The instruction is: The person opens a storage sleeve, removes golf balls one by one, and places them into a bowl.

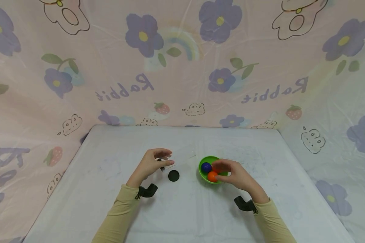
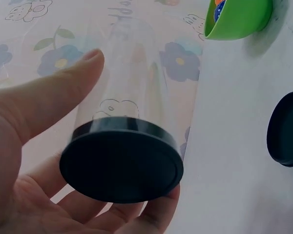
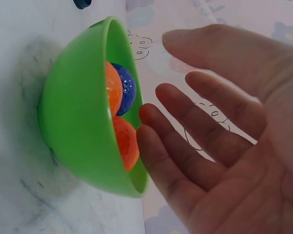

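Note:
My left hand (image 1: 150,165) grips a clear, see-through tube (image 2: 129,73) with a black base (image 2: 122,165), fingers and thumb around its sides. In the head view the tube barely shows. A loose black round lid (image 1: 173,175) lies on the table just right of that hand. Over the green bowl (image 3: 75,112) is my right hand (image 1: 235,173), its fingers loosely bent and spread from the thumb, with nothing between them. Inside the bowl sit a dark blue ball (image 1: 206,167), an orange ball (image 1: 212,176) and a redder orange ball (image 3: 126,144), near the fingertips.
A white-covered table (image 1: 182,216) carries these things. Patterned cloth (image 1: 176,74) with flowers and rabbits rises behind and at both sides. Black wrist mounts (image 1: 148,191) stick out from both sleeves.

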{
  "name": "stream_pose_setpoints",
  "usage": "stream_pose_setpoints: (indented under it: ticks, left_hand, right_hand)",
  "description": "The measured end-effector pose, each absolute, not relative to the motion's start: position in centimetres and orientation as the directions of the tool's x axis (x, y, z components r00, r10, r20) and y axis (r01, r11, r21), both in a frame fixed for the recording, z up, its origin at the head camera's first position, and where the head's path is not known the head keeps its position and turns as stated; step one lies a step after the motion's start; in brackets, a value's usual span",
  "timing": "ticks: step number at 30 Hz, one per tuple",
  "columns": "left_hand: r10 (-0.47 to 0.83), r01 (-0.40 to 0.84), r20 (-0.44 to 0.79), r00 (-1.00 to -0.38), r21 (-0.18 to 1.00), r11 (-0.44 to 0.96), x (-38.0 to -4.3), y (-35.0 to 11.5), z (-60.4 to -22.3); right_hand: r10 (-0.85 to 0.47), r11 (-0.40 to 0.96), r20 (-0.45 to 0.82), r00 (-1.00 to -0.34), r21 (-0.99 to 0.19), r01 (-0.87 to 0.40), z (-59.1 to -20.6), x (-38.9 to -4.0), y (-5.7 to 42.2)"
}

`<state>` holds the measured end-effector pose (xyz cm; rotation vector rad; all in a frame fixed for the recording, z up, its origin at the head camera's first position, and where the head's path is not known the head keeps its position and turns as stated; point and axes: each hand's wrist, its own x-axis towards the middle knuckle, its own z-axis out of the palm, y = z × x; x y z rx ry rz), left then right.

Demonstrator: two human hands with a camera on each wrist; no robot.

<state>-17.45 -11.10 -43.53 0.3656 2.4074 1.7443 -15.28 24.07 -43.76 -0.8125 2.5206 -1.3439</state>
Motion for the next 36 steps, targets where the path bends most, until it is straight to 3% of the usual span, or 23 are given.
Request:
stream_pose_setpoints:
  ticks: [10,17,36]
  left_hand:
    - [0.321,0.067,-0.019,-0.947,0.965,0.252,-17.6,-10.5,-44.4]
    - [0.327,-0.018,-0.065,-0.943,0.989,0.144,-17.5,-9.2,-44.8]
    - [0.314,-0.120,-0.102,-0.944,0.992,-0.038,-18.9,-5.9,-45.6]
  right_hand:
    - [-0.521,0.453,0.067,-0.851,-0.823,-0.343,-42.3,-14.8,23.5]
    - [-0.533,0.422,0.068,-0.844,-0.843,-0.334,-39.9,-14.0,22.8]
    - [-0.525,0.359,0.091,-0.846,-0.877,-0.318,-39.3,-14.2,22.6]
